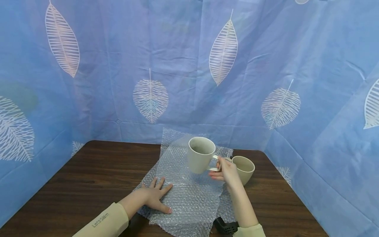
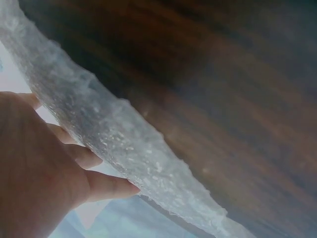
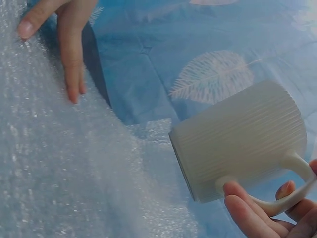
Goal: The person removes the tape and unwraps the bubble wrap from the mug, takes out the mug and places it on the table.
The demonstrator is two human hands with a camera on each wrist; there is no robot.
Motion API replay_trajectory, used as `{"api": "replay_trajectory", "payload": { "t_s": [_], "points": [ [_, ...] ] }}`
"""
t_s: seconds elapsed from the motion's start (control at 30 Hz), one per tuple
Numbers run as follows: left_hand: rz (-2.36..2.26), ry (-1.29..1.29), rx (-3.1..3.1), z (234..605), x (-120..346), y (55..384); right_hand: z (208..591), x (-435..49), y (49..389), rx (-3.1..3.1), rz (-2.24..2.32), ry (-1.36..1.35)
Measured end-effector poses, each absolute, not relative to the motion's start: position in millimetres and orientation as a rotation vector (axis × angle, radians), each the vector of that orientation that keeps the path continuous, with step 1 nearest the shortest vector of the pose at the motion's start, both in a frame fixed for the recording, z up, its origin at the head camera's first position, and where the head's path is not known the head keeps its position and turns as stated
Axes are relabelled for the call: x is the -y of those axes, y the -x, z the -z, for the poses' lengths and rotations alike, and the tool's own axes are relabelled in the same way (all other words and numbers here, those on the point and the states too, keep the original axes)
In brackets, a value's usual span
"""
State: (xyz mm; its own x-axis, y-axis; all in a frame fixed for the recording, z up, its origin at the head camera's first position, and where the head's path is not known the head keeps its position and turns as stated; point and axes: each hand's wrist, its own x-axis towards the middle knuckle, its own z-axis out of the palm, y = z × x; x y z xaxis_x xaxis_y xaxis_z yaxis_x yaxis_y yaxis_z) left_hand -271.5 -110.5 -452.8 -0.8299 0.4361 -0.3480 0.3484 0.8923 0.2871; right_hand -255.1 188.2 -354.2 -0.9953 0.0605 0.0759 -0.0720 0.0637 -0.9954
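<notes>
A white ribbed mug (image 1: 197,162) is held by its handle in my right hand (image 1: 228,171), above a sheet of bubble wrap (image 1: 189,197). In the right wrist view the fingers curl round the handle of the mug (image 3: 242,139), and its base is apart from the wrap. My left hand (image 1: 157,195) rests on the left part of the bubble wrap with its fingers spread. The left wrist view shows those fingers touching the edge of the wrap (image 2: 109,134).
A second cup, beige (image 1: 244,168), stands on the dark wooden table (image 1: 278,200) just right of my right hand. Under my right forearm lies a black strap-like object (image 1: 225,227). Behind the table hangs a blue curtain (image 1: 183,102) with white leaf prints.
</notes>
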Motion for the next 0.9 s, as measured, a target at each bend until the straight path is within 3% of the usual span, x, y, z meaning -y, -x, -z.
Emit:
{"api": "replay_trajectory", "payload": {
  "t_s": [0.9],
  "points": [
    [-0.321, -0.560, -2.650, 442, 107, 267, 319, -224, 234, 2.168, -2.065, 0.017]
  ]
}}
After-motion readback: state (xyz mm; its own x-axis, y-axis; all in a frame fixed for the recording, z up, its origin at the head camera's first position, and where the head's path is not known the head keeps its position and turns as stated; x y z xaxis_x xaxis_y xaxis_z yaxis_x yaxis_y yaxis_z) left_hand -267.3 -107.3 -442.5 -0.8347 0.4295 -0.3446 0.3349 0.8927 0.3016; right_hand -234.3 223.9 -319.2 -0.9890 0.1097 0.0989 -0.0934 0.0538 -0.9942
